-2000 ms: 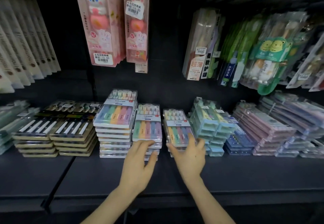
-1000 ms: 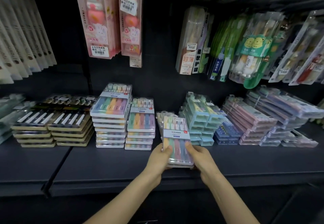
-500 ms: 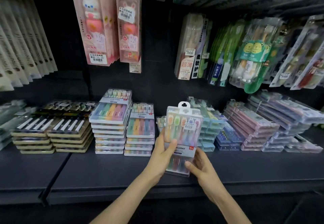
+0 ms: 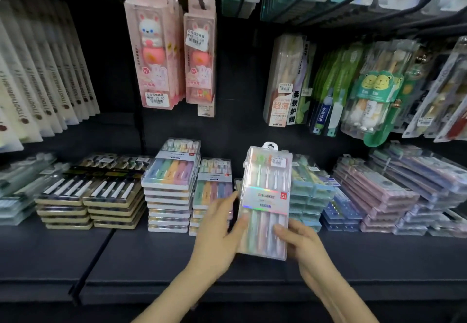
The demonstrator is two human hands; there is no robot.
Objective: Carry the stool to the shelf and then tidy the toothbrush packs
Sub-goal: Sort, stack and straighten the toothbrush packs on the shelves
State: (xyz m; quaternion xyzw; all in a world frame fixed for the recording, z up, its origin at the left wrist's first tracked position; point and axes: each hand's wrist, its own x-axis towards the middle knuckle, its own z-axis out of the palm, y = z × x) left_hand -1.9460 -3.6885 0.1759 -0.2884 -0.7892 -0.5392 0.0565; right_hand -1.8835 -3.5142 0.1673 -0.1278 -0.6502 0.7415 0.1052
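Centre frame: left hand and right hand grip toothbrush pack by lower side edges; judged light, stiff, slippery.

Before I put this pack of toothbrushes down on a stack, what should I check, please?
1. Left hand grips the toothbrush pack at its left edge: ok.
2. Right hand grips its lower right edge: ok.
3. Pack held upright, hanger tab on top: ok.
4. Top of the shorter pastel stack is free: ok.
5. Spot on the shelf behind the pack: cannot tell, hidden.
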